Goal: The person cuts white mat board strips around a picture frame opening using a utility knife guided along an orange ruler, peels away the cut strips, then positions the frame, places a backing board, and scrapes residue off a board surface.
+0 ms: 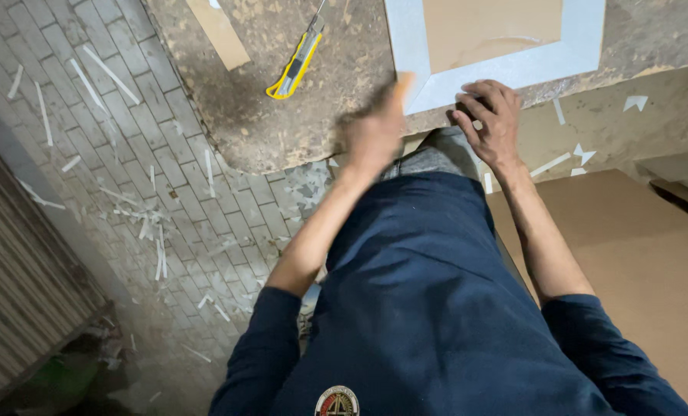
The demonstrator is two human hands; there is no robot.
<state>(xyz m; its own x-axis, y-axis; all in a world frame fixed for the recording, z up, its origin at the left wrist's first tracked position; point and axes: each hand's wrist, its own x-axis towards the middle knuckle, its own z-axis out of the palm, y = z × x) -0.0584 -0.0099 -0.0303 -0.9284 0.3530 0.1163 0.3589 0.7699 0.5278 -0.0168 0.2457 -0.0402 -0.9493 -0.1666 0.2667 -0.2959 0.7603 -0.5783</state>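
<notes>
Head view, flat brown cardboard panel with pale grey-white border [505,65] laid on the worn worktop [282,115] edge, its near edge pinned under the right hand [492,119] with fingers curled, left hand [374,139] motion-blurred beside its corner, grip cannot be told, yellow utility knife [296,65] lying well apart.

A craft workshop: a worn, stained counter [282,115] carries a yellow utility knife [296,65] and a white-bordered board [498,46], pale offcut strips [159,239] litter the brick floor [128,154], and cardboard sheets [629,254] lie nearby.
</notes>
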